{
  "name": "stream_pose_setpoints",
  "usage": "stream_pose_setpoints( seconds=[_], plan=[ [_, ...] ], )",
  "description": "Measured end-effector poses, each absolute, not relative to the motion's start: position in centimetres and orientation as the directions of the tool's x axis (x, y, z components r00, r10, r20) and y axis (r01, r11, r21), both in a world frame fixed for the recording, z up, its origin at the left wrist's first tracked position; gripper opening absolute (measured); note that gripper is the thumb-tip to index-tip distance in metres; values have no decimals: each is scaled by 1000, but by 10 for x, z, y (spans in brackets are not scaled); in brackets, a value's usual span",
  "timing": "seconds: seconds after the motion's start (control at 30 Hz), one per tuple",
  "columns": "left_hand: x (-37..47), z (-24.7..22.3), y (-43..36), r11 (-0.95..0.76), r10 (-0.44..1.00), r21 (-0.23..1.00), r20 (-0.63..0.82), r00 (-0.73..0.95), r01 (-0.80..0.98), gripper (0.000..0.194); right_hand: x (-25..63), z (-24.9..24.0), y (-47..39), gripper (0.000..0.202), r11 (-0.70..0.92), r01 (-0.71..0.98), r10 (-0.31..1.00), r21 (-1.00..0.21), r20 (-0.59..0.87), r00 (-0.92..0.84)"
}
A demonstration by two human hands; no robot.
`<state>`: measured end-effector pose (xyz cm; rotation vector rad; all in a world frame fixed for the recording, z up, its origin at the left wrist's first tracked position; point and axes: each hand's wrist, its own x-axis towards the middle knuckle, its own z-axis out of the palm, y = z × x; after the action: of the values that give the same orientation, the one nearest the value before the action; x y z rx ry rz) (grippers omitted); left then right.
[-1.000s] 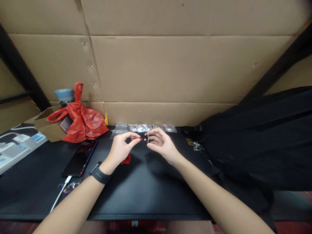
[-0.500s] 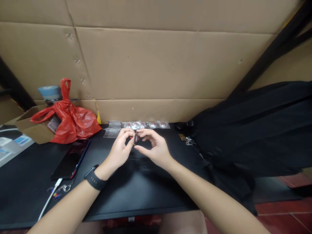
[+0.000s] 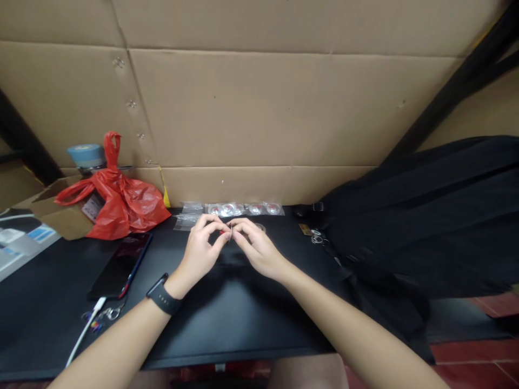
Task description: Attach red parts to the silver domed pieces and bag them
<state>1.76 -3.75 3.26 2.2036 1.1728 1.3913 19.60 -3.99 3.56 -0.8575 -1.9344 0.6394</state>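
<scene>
My left hand and my right hand meet above the middle of the black table. Between their fingertips is a small, thin round item, seen edge-on, with some red beside the left fingers. Both hands are pinched on it. Just behind my right hand, part of a round object shows on the table. Farther back lies a row of clear packets with round silvery pieces, and flat clear plastic bags are at its left.
At the left are a red plastic bag, a cardboard box, a blue-lidded jar and a phone on a white cable. A black bag fills the right side, with keys near it. Cardboard stands behind.
The dark round item between my fingers now shows as a thin edge. My right fingers have closed in toward the left ones, and a round object now shows behind my right hand.
</scene>
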Motion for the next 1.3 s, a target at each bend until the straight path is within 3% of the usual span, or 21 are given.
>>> stream_pose_setpoints(
  seconds=[0.2, 0.3, 0.37, 0.43, 0.57, 0.7, 1.0, 1.3],
  plan=[
    [-14, 40, -16, -601, 741, 500, 640, 201, 623, 19, 210, 26, -27, 16, 600, 569, 800, -562, 432, -417],
    [-44, 43, -5, -673, 738, 429, 343, 581, 602, 17, 219, 22, -20, 17, 598, 633, 800, -492, 327, -502],
    [-58, 42, -1, -676, 705, 433, 144, 694, 597, 16, 224, 19, -15, 20, 598, 637, 799, -488, 291, -527],
    [-64, 39, 0, -668, 692, 440, 71, 719, 599, 15, 229, 18, -9, 22, 593, 637, 801, -492, 281, -528],
    [-61, 34, 1, -677, 687, 457, 112, 718, 576, 15, 246, 11, 7, 9, 533, 724, 845, -439, 323, -427],
    [-58, 28, 4, -675, 686, 454, 97, 721, 581, 14, 264, -1, 23, 21, 446, 812, 888, -377, 302, -347],
    [-49, 33, 0, -655, 733, 479, 217, 645, 584, 22, 270, -9, 35, 14, 431, 754, 901, -497, 281, -330],
    [-31, 28, -5, -578, 816, 580, 410, 407, 574, 22, 255, 2, 23, 33, 489, 499, 871, -715, 376, -315]
  ],
)
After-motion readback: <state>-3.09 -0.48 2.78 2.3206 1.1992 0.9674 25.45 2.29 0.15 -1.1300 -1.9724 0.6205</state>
